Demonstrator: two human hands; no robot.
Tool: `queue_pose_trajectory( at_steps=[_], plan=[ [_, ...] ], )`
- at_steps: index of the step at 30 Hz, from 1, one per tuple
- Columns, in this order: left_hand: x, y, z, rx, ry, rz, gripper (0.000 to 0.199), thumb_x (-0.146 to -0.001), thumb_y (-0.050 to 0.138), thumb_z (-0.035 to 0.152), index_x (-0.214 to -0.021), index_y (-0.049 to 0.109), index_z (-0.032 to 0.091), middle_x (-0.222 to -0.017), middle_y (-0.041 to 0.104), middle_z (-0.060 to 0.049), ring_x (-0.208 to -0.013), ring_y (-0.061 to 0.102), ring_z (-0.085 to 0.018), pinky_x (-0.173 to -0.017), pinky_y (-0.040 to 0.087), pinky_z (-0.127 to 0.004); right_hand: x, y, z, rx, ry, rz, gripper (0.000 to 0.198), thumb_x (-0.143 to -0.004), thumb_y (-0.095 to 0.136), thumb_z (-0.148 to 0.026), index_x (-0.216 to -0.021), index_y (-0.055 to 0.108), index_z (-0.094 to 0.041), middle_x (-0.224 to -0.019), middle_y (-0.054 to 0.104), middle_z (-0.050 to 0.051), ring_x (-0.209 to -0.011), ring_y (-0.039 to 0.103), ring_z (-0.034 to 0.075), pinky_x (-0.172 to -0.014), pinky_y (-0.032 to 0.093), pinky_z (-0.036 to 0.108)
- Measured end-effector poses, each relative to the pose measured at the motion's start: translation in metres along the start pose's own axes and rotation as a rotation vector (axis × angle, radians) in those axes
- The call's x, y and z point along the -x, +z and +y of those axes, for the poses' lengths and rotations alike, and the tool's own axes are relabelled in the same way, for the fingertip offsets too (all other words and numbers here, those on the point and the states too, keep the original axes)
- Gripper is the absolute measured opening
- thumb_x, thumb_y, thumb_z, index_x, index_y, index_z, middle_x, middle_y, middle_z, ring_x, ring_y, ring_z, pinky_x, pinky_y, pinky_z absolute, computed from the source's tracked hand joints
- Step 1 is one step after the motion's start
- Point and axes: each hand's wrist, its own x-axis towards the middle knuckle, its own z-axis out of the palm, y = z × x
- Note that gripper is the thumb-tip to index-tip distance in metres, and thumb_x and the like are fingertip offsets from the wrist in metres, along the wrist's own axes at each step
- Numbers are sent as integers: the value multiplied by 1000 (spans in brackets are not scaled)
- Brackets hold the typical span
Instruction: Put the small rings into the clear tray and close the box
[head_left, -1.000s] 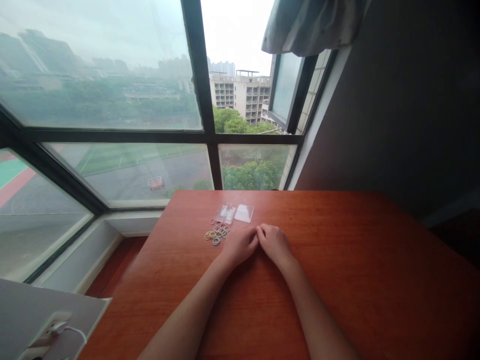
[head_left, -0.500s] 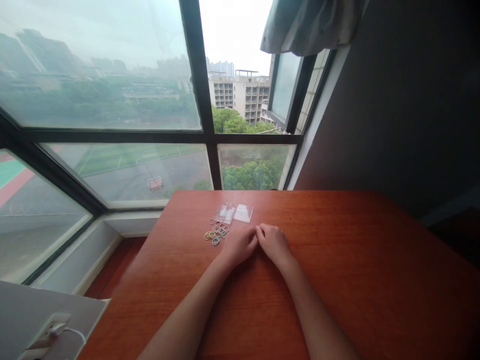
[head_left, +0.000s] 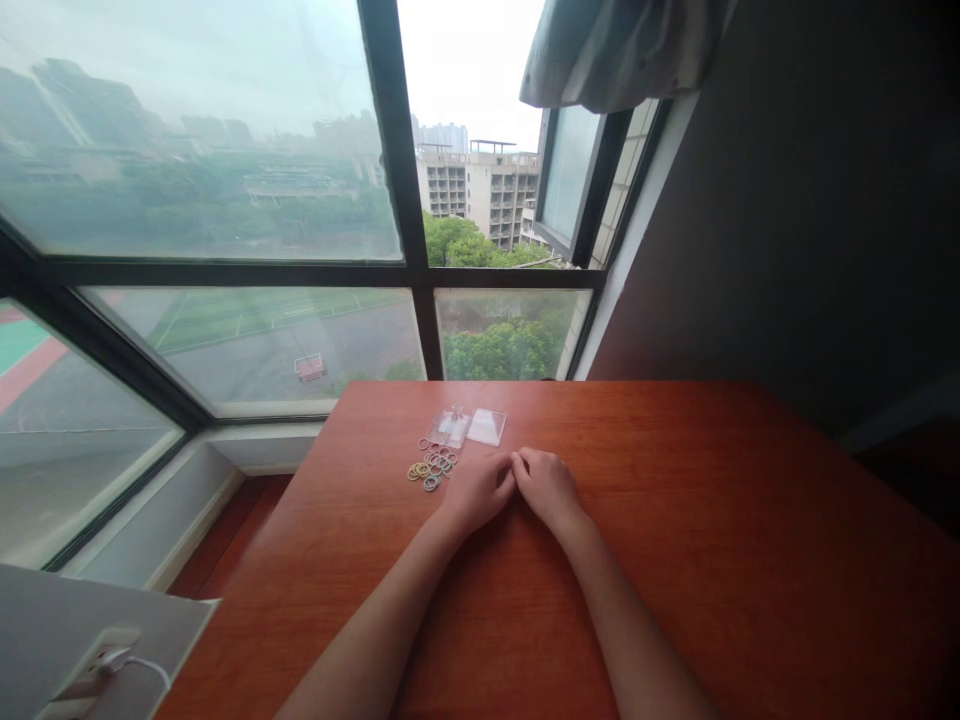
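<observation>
Meeting at the fingertips, left hand (head_left: 480, 488) and right hand (head_left: 549, 487) have not moved, so the rings (head_left: 433, 466) seem untouched; fingers curl inward, whether gripping anything I cannot tell; rings lie loose beside the left hand, near box (head_left: 448, 430) and lid (head_left: 487, 427)

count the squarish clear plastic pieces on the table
2: the left piece, just beyond the rings, and the right piece, beyond the left hand. Any others behind the hands would be hidden.
</observation>
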Motion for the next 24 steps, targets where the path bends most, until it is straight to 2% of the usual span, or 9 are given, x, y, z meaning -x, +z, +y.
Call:
queue_pose_trajectory(
  at_steps=[8, 24],
  plan=[
    [0, -1, 2, 7, -38, -26, 20, -89, 44, 26, -84, 62, 20, -84, 69, -3, -73, 59, -16, -61, 33, -25, 1, -3, -1, 0, 5, -12, 35, -96, 36, -36, -82, 66, -22, -86, 70, 5, -77, 62, 17, -59, 30, 25],
    [0, -1, 0, 38, -25, -34, 20, -89, 44, 26, -85, 63, 20, -84, 68, -4, -74, 59, -16, -62, 35, -24, 1, -4, -2, 7, 4, -12, 35, -96, 36, -36, -82, 66, -22, -87, 70, 6, -77, 62, 17, -59, 30, 25]
  ],
)
